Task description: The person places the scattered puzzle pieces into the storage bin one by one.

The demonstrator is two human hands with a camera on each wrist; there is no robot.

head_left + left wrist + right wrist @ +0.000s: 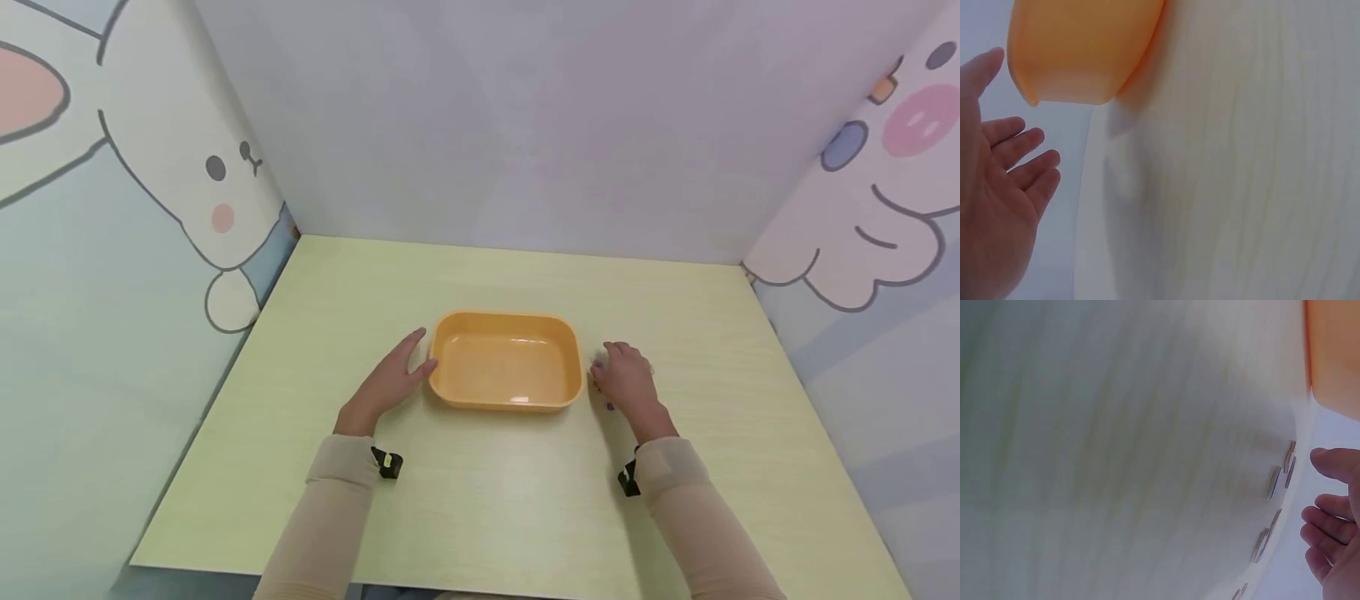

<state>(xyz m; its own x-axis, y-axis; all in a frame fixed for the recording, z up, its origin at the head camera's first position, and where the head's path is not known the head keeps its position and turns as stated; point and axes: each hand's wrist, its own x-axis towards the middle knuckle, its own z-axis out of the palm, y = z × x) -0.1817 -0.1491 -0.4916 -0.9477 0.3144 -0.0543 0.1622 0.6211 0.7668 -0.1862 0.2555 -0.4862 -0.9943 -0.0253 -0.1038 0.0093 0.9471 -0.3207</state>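
Note:
An orange-yellow rectangular plastic basin [506,362] with rounded corners stands on the table, nothing visible inside it. My left hand [393,377] is at the basin's left end, fingers spread, thumb close to the rim; whether it touches is unclear. In the left wrist view the palm of the left hand [1007,187] holds nothing. To the right of the basin, my right hand [628,379] hovers over several small, thin flat pieces [1274,482] lying on the table, mostly hidden from above. Loosely bent fingers of the right hand [1335,525] grip nothing.
The pale wood-grain table [480,492] meets a plain light wall [510,125] at the back. Walls with cartoon animal drawings stand at the left [67,333] and right [885,358]. Small black devices [388,463] are strapped to both wrists.

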